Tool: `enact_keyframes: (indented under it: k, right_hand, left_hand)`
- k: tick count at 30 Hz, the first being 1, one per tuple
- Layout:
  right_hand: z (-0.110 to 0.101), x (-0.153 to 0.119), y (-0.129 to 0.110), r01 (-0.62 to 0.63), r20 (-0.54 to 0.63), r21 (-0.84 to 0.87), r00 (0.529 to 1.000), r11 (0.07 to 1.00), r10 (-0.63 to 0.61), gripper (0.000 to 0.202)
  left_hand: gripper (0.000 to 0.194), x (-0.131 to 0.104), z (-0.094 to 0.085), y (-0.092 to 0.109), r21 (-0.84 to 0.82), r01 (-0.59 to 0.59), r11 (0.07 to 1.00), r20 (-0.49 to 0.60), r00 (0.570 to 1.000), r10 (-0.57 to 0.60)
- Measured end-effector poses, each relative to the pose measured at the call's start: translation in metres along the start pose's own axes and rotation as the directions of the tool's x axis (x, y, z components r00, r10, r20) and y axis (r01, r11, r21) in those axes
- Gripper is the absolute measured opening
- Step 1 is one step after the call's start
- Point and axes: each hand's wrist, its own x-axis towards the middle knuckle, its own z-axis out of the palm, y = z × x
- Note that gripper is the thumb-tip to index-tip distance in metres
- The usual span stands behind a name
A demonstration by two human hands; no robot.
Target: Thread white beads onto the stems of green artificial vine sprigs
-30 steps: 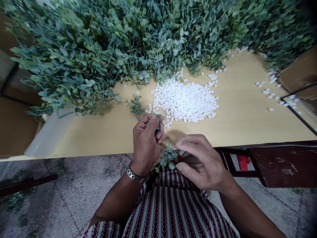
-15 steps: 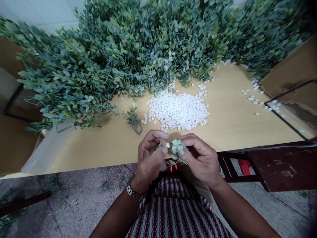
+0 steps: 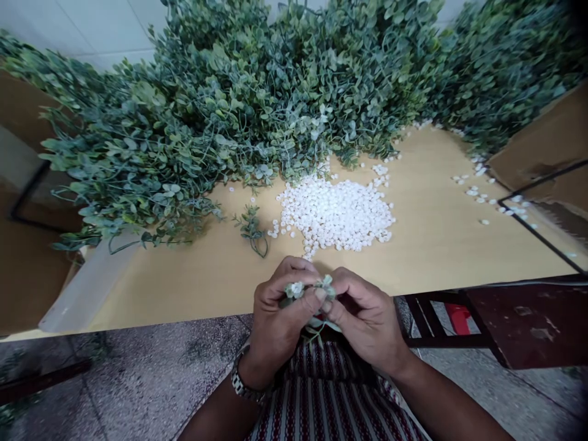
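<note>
My left hand and my right hand meet fingertip to fingertip over the table's front edge. Between them is an artificial leafy sprig, pinched by my right thumb and fingers. My left hand is closed on a piece of the same greenery, with a pale leaf cluster showing above its thumb. Whether the two pieces are joined is hidden by the fingers. Just beyond my hands lies a heap of small white plastic rings or beads. A loose sprig with a looped stem rests left of the heap.
A large mass of artificial greenery fills the back of the wooden table. Cardboard boxes stand at the left and right. More white pieces lie scattered at the right. Below is a dark wooden stool.
My hands have come together, closing the gap between them. The white piece seen at my left fingertips is now hidden. The whole view has shifted slightly.
</note>
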Motion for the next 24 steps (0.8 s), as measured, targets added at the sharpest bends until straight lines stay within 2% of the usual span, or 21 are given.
enact_keyframes:
  k: [5, 7, 9, 11, 14, 16, 18, 19, 21, 24]
  right_hand:
    - [-0.001, 0.006, -0.003, 0.09, 0.227, 0.021, 0.97, 0.996, -0.092, 0.002]
    - [-0.01, 0.013, -0.002, 0.154, 0.229, -0.02, 0.963, 0.988, -0.145, 0.014]
    - [-0.019, 0.023, 0.002, 0.218, 0.172, -0.189, 0.967, 0.957, -0.186, 0.018]
    - [-0.024, 0.034, 0.006, 0.24, 0.205, -0.415, 0.964, 0.878, -0.167, 0.015]
    - [-0.019, 0.044, 0.01, 0.258, 0.274, -0.668, 0.957, 0.698, -0.092, 0.015]
    - [-0.011, 0.046, 0.012, 0.266, 0.266, -0.775, 0.96, 0.573, -0.085, 0.019]
    - [-0.005, 0.046, 0.012, 0.273, 0.263, -0.82, 0.96, 0.502, -0.093, 0.022]
    - [-0.004, 0.045, 0.012, 0.274, 0.265, -0.823, 0.96, 0.497, -0.092, 0.022]
    - [-0.005, 0.043, 0.011, 0.264, 0.259, -0.795, 0.962, 0.546, -0.088, 0.021]
    - [-0.014, 0.039, 0.007, 0.192, 0.22, -0.634, 0.973, 0.749, -0.064, 0.015]
  left_hand:
    - [0.009, -0.01, -0.012, 0.01, 0.067, -0.025, 0.997, -0.058, 0.998, 0.029]
    - [0.009, -0.013, -0.018, 0.015, 0.086, 0.001, 0.996, -0.108, 0.994, 0.008]
    - [0.01, -0.013, -0.023, 0.017, 0.086, 0.063, 0.994, -0.155, 0.987, -0.049]
    - [0.01, -0.012, -0.026, 0.017, 0.063, 0.136, 0.989, -0.166, 0.978, -0.124]
    - [0.011, -0.009, -0.027, 0.013, 0.053, 0.176, 0.983, -0.151, 0.974, -0.167]
    - [0.01, -0.007, -0.028, 0.01, 0.079, 0.181, 0.98, -0.153, 0.974, -0.167]
    - [0.009, -0.006, -0.028, 0.009, 0.088, 0.185, 0.979, -0.158, 0.973, -0.17]
    - [0.009, -0.005, -0.028, 0.008, 0.087, 0.184, 0.979, -0.156, 0.973, -0.169]
    - [0.007, -0.005, -0.029, 0.007, 0.077, 0.179, 0.981, -0.146, 0.975, -0.166]
    - [0.004, -0.005, -0.03, 0.004, 0.068, 0.17, 0.983, -0.123, 0.979, -0.161]
